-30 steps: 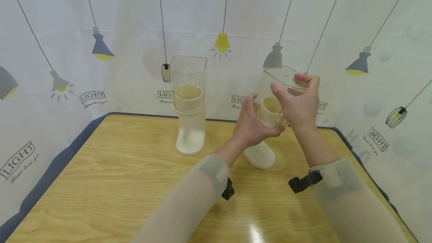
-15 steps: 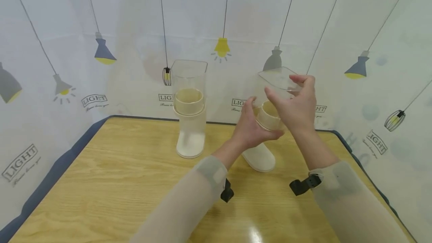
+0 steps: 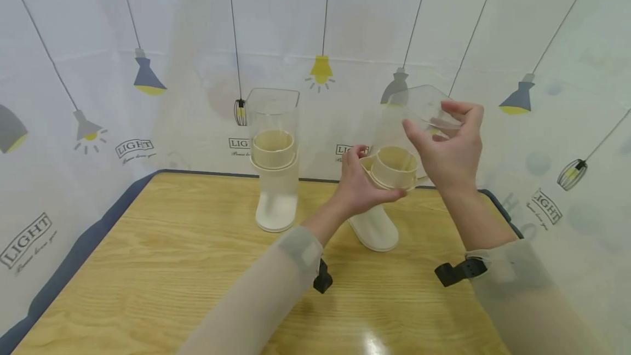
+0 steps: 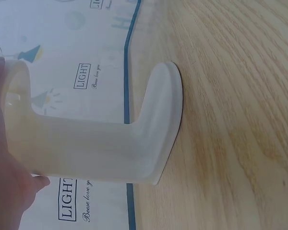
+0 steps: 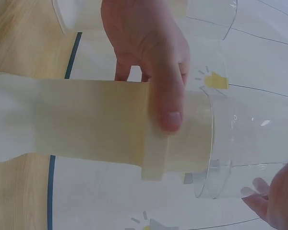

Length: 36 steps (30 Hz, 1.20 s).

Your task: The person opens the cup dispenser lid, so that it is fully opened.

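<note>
Left hand (image 3: 362,185) grips the cream base (image 3: 376,223); right hand (image 3: 451,149) grasps the clear upper container (image 3: 416,108), tilted.

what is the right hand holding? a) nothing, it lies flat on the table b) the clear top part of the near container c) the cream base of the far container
b: the right hand pinches the clear top part, tilted off the cream base that the left hand grips.

A wooden surface (image 3: 172,267) with a dark blue edge carries two things. Two cream boot-shaped containers stand on it: one (image 3: 274,179) rear centre, the other (image 3: 376,226) to its right.
</note>
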Tool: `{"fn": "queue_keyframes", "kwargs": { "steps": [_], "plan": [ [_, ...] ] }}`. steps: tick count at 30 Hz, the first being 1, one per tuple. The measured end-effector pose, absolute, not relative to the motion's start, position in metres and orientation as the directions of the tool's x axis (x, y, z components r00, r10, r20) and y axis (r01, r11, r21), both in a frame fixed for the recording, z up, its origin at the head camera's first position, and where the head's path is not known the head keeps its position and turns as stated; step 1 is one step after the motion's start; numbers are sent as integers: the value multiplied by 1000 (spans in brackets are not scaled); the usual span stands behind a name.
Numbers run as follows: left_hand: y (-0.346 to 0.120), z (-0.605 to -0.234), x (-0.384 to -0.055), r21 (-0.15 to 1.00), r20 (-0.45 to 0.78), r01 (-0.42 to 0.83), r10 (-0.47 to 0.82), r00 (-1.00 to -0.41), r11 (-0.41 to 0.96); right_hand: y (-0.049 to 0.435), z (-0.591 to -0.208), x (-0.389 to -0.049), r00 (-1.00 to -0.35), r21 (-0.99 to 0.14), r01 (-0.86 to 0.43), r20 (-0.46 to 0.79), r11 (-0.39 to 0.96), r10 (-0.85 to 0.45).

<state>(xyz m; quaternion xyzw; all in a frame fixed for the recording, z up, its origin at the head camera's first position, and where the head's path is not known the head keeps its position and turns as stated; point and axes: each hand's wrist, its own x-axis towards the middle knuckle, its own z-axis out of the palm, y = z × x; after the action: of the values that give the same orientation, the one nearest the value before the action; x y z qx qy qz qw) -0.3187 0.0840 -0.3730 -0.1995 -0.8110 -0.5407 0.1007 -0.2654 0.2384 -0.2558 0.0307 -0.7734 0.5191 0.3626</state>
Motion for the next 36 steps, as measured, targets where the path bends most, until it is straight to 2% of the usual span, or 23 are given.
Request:
{"fn": "queue_keyframes", "kwargs": {
  "steps": [15,23,32,36],
  "plan": [
    [75,-376,-316,920,290,329,198,-936,212,274,-235,-245,-701,-809,-435,580,395,415],
    [70,-378,-317,897,309,355,202,-929,263,297,-237,-243,-736,-884,-408,467,230,489],
    [75,-381,-318,908,273,317,190,-943,272,321,-253,-241,-743,-918,-311,397,248,538],
    [73,-379,-322,903,270,319,197,-943,288,337,-263,-242,-764,-934,-199,337,297,550]
  ]
}}
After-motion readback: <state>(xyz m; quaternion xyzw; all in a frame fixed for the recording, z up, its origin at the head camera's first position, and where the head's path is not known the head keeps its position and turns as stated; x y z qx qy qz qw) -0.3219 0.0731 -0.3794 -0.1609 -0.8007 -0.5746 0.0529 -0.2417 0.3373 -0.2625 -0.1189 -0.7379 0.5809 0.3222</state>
